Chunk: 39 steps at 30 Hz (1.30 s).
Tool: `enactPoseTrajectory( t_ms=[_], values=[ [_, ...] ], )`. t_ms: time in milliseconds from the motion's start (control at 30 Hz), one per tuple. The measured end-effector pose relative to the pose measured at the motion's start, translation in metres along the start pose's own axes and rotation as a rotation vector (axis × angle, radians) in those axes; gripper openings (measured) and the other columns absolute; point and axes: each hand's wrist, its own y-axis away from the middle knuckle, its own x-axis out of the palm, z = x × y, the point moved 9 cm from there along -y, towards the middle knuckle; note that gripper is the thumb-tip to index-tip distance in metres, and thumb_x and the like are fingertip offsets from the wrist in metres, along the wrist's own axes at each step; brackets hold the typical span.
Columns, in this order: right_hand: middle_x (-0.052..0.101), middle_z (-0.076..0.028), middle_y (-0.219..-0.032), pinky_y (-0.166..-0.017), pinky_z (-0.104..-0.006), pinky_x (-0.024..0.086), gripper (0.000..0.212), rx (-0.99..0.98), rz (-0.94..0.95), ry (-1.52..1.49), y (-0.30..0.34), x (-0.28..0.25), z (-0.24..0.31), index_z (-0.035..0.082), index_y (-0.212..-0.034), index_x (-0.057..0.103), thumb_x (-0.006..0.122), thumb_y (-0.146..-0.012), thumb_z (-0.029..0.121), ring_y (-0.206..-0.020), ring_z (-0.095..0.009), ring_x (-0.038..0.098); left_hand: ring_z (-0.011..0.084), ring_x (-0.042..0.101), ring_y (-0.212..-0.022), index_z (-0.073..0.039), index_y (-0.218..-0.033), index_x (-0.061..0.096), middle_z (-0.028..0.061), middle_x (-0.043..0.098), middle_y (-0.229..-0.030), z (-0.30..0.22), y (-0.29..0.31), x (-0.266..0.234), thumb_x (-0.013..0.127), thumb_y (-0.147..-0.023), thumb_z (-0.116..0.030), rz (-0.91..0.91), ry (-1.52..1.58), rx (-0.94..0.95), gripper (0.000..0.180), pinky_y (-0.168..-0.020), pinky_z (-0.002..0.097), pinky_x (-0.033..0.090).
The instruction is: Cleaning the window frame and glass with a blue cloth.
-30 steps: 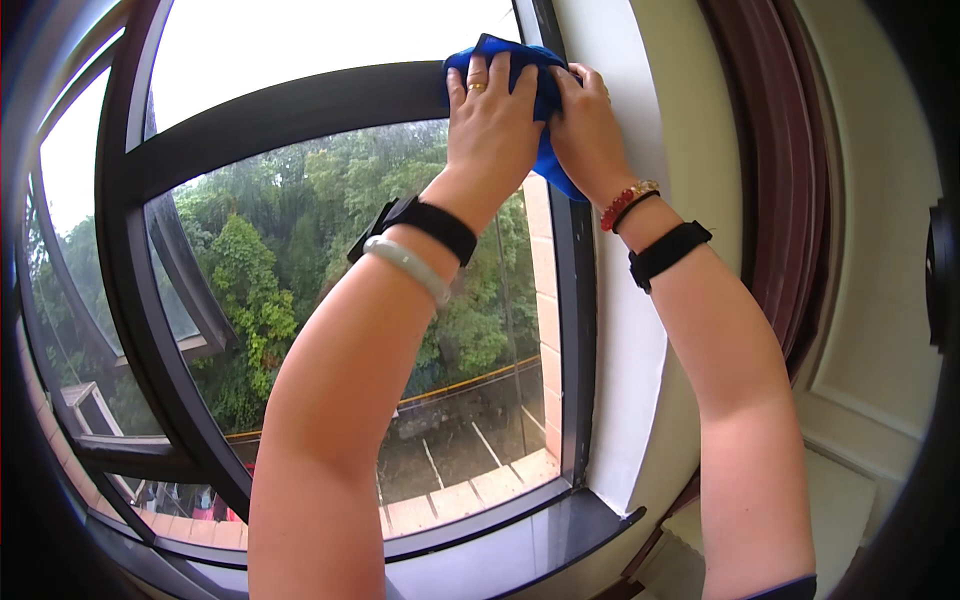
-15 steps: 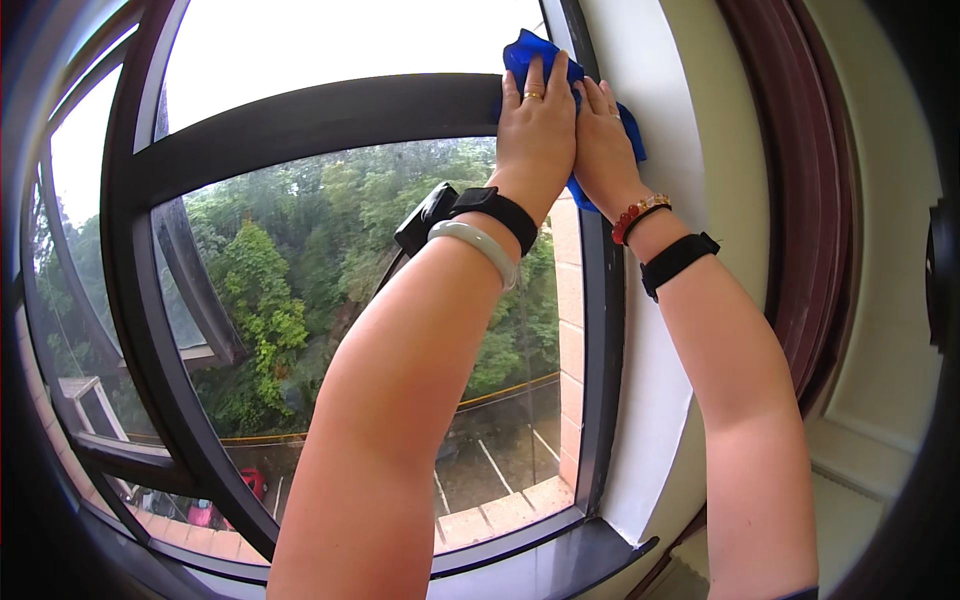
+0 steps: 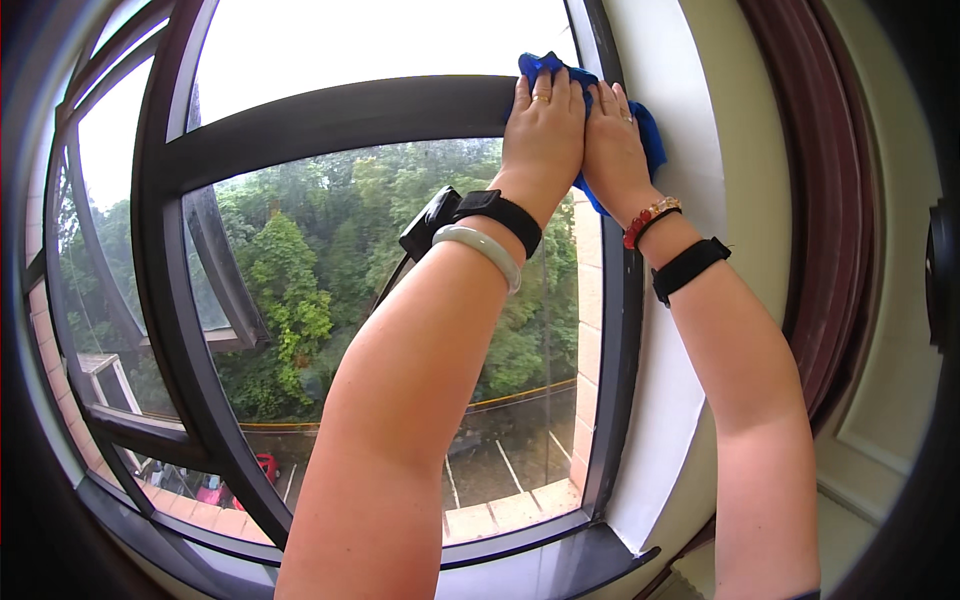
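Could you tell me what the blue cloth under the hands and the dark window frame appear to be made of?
The blue cloth looks like soft fabric, perhaps microfibre: it bunches and folds under the left hand and right hand. The window frame looks like dark grey painted or coated metal, probably aluminium: smooth, matte, with crisp straight edges, though plastic cannot be ruled out.

hands (image 3: 578,135) on cloth (image 3: 648,135) against window frame (image 3: 330,118)
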Motion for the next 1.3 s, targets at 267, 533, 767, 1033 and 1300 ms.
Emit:
enactPoseTrajectory(
  t_ms=[267, 533, 767, 1033, 1300],
  values=[
    [0.042, -0.024, -0.14, -0.106, -0.0514, 0.036, 0.043, -0.003, -0.078, -0.077, -0.01, -0.019, 0.048, -0.01, -0.13, 0.045, 0.047, -0.09, 0.007, -0.137, -0.037, 0.033, 0.0308, 0.044, -0.129, 0.0, -0.129, 0.049, 0.0168, 0.049, -0.135, 0.039, 0.015, -0.029, 0.054, -0.086, -0.011, -0.001, 0.01, 0.019, 0.045, -0.112, 0.0438, 0.03],
    [0.045, -0.023, -0.137, -0.106, -0.0515, 0.035, 0.045, -0.043, -0.145, -0.128, -0.023, -0.035, 0.122, -0.01, -0.13, 0.046, 0.048, -0.088, 0.006, -0.133, -0.036, 0.038, 0.0316, 0.041, -0.131, 0.0, -0.131, 0.047, 0.0169, 0.047, -0.136, 0.101, 0.04, -0.067, 0.053, -0.086, -0.009, 0.03, 0.014, 0.003, 0.046, -0.113, 0.0437, 0.028],
    [0.046, -0.023, -0.137, -0.107, -0.0517, 0.033, 0.046, -0.097, -0.163, -0.168, -0.036, -0.049, 0.198, -0.01, -0.13, 0.046, 0.048, -0.087, 0.007, -0.134, -0.035, 0.037, 0.0331, 0.039, -0.132, 0.0, -0.134, 0.042, 0.018, 0.044, -0.139, 0.162, 0.067, -0.106, 0.056, -0.084, -0.007, 0.092, -0.062, -0.023, 0.052, -0.113, 0.044, 0.027],
    [0.043, -0.021, -0.141, -0.109, -0.0499, 0.03, 0.051, -0.157, -0.191, -0.317, -0.051, -0.065, 0.289, -0.01, -0.133, 0.043, 0.047, -0.083, 0.001, -0.136, -0.033, 0.034, 0.0349, 0.038, -0.133, -0.001, -0.136, 0.04, 0.0183, 0.04, -0.142, 0.239, 0.103, -0.155, 0.062, -0.08, -0.006, 0.159, -0.161, -0.08, 0.06, -0.113, 0.0457, 0.027],
    [0.045, -0.02, -0.139, -0.11, -0.0497, 0.027, 0.048, -0.238, -0.257, -0.397, -0.066, -0.079, 0.382, -0.008, -0.13, 0.047, 0.047, -0.086, 0.011, -0.136, -0.031, 0.035, 0.0341, 0.036, -0.134, 0.001, -0.136, 0.041, 0.0182, 0.04, -0.143, 0.313, 0.136, -0.208, 0.05, -0.086, -0.006, 0.235, -0.273, -0.167, 0.051, -0.113, 0.0461, 0.026]
  ],
)
